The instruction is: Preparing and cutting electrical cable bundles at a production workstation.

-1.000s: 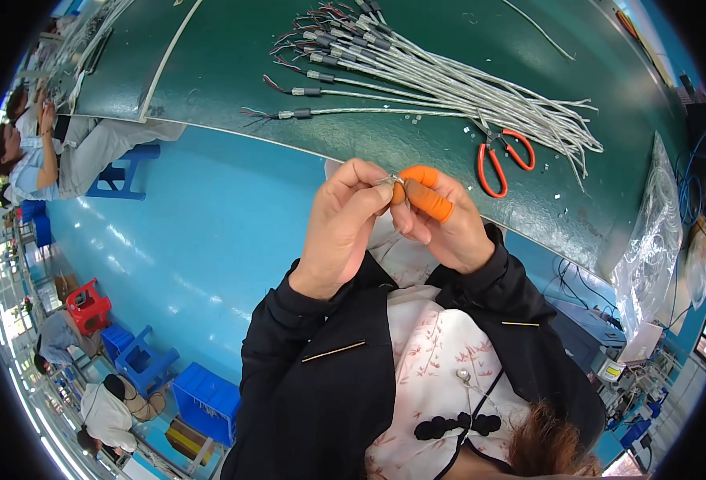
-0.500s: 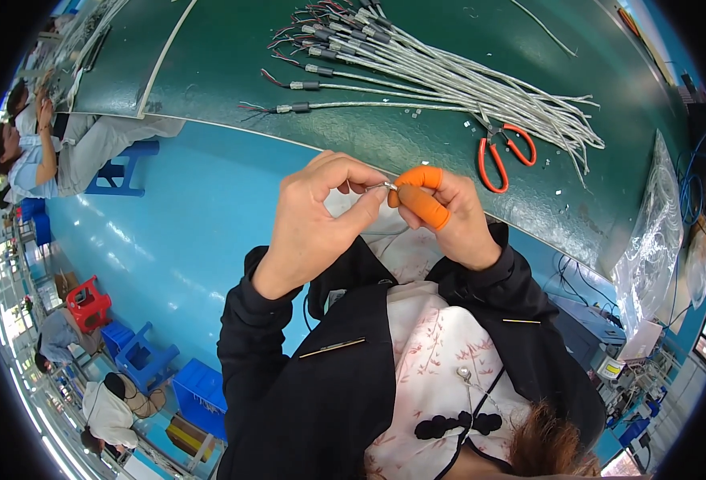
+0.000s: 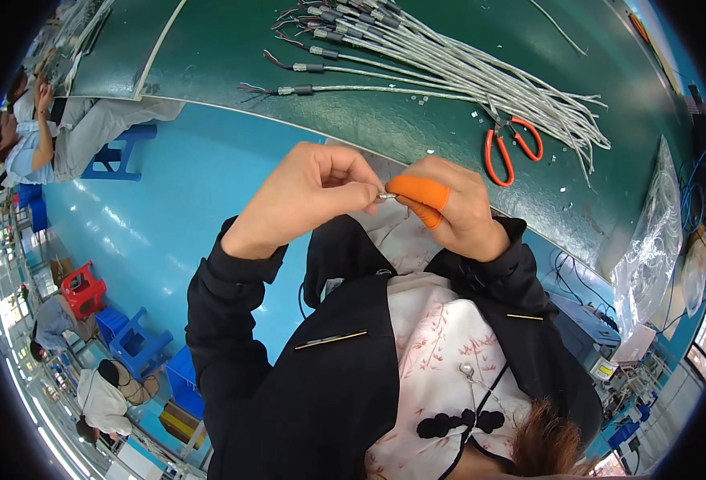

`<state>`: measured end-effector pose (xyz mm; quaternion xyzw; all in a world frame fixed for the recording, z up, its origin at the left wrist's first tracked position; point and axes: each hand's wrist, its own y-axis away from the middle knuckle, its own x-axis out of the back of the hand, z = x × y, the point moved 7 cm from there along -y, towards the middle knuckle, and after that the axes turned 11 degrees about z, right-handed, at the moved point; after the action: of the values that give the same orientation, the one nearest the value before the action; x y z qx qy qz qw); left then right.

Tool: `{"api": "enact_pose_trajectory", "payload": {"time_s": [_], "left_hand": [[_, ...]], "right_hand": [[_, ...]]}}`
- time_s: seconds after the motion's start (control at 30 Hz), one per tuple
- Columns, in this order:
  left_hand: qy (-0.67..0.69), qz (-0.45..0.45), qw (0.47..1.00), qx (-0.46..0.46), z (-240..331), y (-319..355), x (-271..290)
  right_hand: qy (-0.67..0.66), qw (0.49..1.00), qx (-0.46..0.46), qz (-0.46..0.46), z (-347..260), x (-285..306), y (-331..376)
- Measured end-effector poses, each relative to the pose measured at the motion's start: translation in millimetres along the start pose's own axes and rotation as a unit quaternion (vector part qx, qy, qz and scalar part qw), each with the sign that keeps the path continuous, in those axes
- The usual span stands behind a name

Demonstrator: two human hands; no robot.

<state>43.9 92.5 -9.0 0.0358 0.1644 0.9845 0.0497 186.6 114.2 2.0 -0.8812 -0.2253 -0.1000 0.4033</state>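
My left hand [image 3: 309, 196] and my right hand [image 3: 461, 210] meet just off the table's near edge. Between their fingertips is a small silvery piece [image 3: 385, 196], with thumb and forefinger pinched on it from each side. Its exact kind is too small to make out. Orange finger cots [image 3: 421, 192] cover the right thumb and forefinger. Beyond the hands, a bundle of silvery braided cables [image 3: 481, 76] lies on the green table [image 3: 209, 56], with dark sleeves and stripped coloured wires at the left ends. Red-handled cutters [image 3: 498, 164] lie with handles spread beside the bundle.
Small clear scraps [image 3: 421, 100] dot the table. A loose cable [image 3: 557, 26] lies farther back, and a clear plastic bag [image 3: 649, 240] hangs at the right edge. Co-workers sit at left, near blue stools [image 3: 138, 348] and a red stool [image 3: 83, 290].
My left hand has turned flatter, its elbow swinging outward to the left. My right hand's fingers have rolled over, and both hands still pinch the small piece. The view has shifted slightly.
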Motion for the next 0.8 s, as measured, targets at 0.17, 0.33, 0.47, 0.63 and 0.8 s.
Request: {"api": "enact_pose_trajectory", "payload": {"time_s": [0.17, 0.33, 0.47, 0.63, 0.8], "left_hand": [[0.218, -0.026, 0.97, 0.106, -19, 3, -17], [0.293, 0.031, 0.954, 0.048, -17, 0, -23], [0.31, 0.089, 0.946, 0.025, -17, -6, -35], [0.286, 0.12, 0.95, 0.027, -19, -6, -41], [0.197, 0.173, 0.965, -0.025, -12, -2, -30]], "right_hand": [[-0.096, 0.986, -0.125, 0.059, -1, -1, 8], [-0.176, 0.935, -0.285, 0.116, 12, -5, 19], [-0.23, 0.887, -0.363, 0.17, 22, -4, 27], [-0.259, 0.847, -0.427, 0.185, 33, 1, 32], [-0.262, 0.859, -0.409, 0.16, 28, 9, 27]]}}
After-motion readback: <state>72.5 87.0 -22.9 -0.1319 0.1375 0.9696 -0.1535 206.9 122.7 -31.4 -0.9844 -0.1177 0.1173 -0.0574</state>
